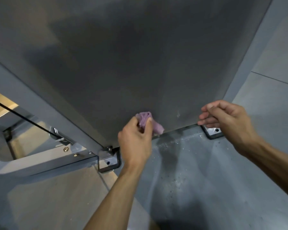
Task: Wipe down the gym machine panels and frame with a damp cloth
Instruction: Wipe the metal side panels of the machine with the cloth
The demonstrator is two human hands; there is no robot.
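2 hands are working low on the tall dark grey metal panel (140, 63): the left hand (136, 140) is pinching a bunched lilac cloth (147, 121) against its bottom edge, while the right hand (226, 118) is hanging loosely curled, holding nothing. Pale grey frame beams (45, 165) are probably awaiting wiping.

- My left hand (135, 141) is reaching forward and up from a bare forearm, back of the hand facing me, wrist nearly straight.
- Its fingers are curled tight and the thumb (149, 126) is pressed in, so it grips a bunched cloth (148, 121).
- My right hand (226, 121) comes in from the right on a bare, extended arm (wrist bent a little).
- Its fingers (206, 121) are loosely curled, pointing left, holding nothing I can see.
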